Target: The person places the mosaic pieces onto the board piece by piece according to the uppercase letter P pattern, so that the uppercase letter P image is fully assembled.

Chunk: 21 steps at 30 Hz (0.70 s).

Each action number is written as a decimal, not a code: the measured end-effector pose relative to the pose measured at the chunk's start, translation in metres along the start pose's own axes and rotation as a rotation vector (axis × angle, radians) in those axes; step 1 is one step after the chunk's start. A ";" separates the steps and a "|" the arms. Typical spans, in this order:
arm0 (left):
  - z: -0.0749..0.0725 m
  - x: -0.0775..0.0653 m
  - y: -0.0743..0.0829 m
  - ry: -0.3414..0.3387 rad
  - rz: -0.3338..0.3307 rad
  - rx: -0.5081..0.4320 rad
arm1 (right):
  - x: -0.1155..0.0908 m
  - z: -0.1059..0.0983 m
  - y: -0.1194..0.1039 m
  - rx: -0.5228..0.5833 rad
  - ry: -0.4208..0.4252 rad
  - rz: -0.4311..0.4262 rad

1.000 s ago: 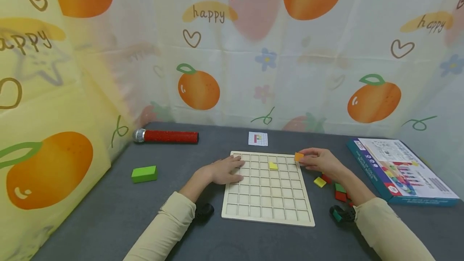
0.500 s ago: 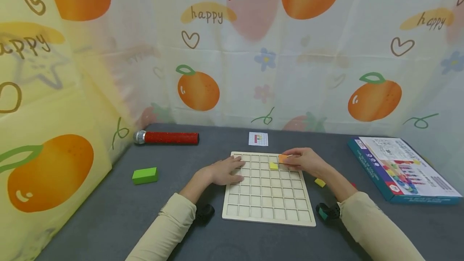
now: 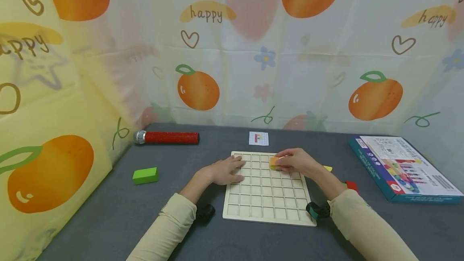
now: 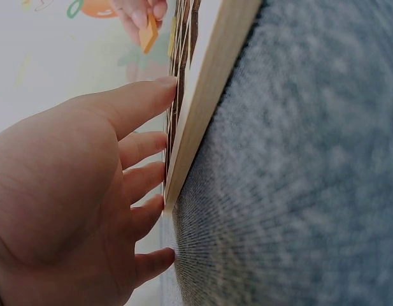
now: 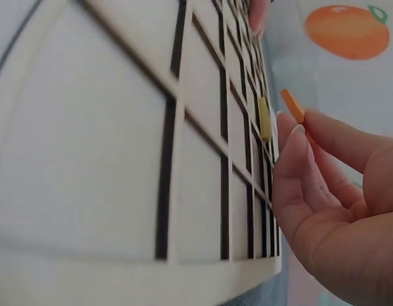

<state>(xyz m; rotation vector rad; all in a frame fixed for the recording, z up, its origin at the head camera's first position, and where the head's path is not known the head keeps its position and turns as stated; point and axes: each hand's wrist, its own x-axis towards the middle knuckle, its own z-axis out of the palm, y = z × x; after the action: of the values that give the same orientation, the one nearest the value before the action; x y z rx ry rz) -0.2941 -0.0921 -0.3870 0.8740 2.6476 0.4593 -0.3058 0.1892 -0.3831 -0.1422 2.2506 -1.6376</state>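
Note:
A pale wooden grid board lies flat on the dark table. My left hand rests at its left edge, fingers spread, some tips on the grid. Between thumb and fingers my right hand pinches a thin orange tile over the board's upper part. The right wrist view shows this tile tilted and apart from the grid. Close by it, a yellow tile sits on the board; in the head view the orange tile and fingers mostly cover it.
Beyond the board lies a small card with a coloured grid. A red microphone and green block are at left. Right of the board, my right arm partly hides a yellow tile and red piece; farther right lies a flat box.
My right hand has carried the orange tile leftward from the board's upper right corner to the yellow tile. My left hand has stayed in place.

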 end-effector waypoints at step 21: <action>-0.001 0.001 0.001 -0.011 -0.004 0.006 | 0.008 0.020 -0.015 0.059 0.055 0.120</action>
<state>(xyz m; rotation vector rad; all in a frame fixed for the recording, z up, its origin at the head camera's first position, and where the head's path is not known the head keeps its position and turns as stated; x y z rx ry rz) -0.2942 -0.0908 -0.3862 0.8705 2.6416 0.4453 -0.3088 0.1636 -0.3760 0.0523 2.2021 -1.6609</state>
